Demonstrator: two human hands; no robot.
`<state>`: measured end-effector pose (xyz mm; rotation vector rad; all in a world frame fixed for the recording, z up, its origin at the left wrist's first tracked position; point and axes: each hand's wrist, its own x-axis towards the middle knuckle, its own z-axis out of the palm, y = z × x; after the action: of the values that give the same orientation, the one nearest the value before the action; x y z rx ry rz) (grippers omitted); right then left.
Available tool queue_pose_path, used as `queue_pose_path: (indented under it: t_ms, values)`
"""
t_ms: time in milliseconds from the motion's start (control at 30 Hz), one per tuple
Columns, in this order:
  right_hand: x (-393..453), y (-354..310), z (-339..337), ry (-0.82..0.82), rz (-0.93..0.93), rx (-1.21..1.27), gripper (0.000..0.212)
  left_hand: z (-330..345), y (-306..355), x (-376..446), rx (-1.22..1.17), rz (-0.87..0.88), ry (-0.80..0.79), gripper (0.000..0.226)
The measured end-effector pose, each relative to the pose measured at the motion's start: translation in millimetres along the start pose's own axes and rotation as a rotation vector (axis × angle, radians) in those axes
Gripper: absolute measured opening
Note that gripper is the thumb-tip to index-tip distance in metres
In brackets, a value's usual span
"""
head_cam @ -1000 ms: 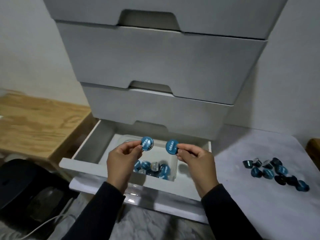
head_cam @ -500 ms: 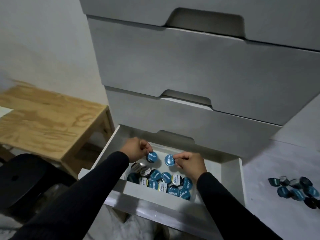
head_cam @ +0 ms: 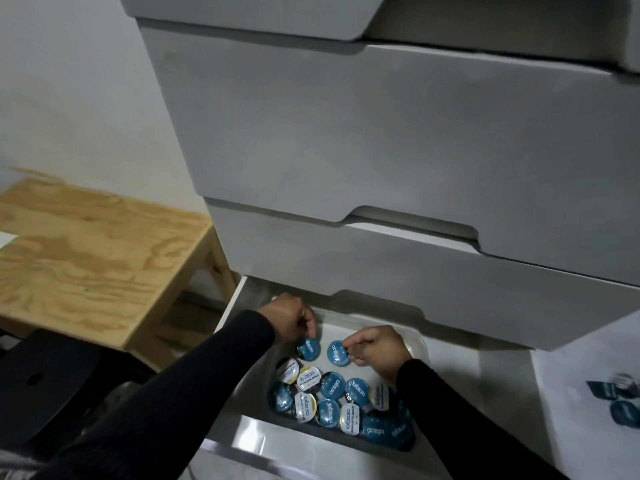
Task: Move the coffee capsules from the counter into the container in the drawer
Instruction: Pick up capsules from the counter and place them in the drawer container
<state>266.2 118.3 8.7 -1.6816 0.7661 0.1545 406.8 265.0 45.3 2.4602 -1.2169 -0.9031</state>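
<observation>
Both hands reach into the open bottom drawer (head_cam: pixel 491 403). My left hand (head_cam: pixel 291 318) pinches a blue coffee capsule (head_cam: pixel 308 348) by its rim. My right hand (head_cam: pixel 377 348) pinches a second blue capsule (head_cam: pixel 337 352) the same way. Both capsules hang low over the far end of the clear container (head_cam: pixel 417 346), side by side. Several blue and white-lidded capsules (head_cam: pixel 332 400) lie packed in the container's near half. A few loose capsules (head_cam: pixel 620 396) sit on the white counter (head_cam: pixel 588 358) at the right edge.
Closed grey drawers (head_cam: pixel 346 150) overhang the open drawer just above my hands. A wooden table (head_cam: pixel 86 258) stands to the left, with a black stool (head_cam: pixel 34 386) below it.
Both hands have gone down from above the drawer into the container, each still holding its capsule. The view has swung left and closer, pushing the counter capsules to the right edge.
</observation>
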Motion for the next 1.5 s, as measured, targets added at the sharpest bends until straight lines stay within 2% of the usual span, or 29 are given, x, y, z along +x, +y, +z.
queue_pose_path:
  t_ms: [233,467,700,900,967,1067,1200,1367,1433,1500]
  values:
    - [3,-3,14,-0.042,0.023,-0.020,0.030,-3,-3,0,0.086,0.026,-0.068,0.013]
    - [3,-8,27,-0.021,0.061,-0.014,0.025,-5,-7,-5,0.143,0.085,-0.014,0.014]
    - [1,-13,30,-0.019,0.062,-0.051,0.022,-2,-11,-15,0.129,0.174,0.107,0.013]
    - [-8,-20,30,-0.004,0.054,-0.110,0.009,-5,-12,-28,0.080,0.149,0.157,0.012]
    - [-13,-23,31,0.022,0.006,-0.202,0.014,-3,-12,-35,0.055,0.104,0.199,0.014]
    - [-23,-31,34,0.087,-0.114,-0.470,0.032,5,-8,-48,0.033,0.010,0.265,0.021]
    - [-40,-32,48,0.140,-0.204,-0.652,0.045,19,7,-67,0.061,-0.054,0.384,0.028]
    - [-76,-33,63,0.474,-0.445,-0.997,0.037,37,22,-85,0.076,-0.057,0.505,0.034]
    - [-88,-35,67,0.499,-0.463,-1.164,0.032,42,25,-93,0.096,-0.052,0.532,0.036]
    - [-101,-35,65,0.604,-0.481,-1.172,0.028,46,28,-99,0.137,-0.050,0.553,0.042]
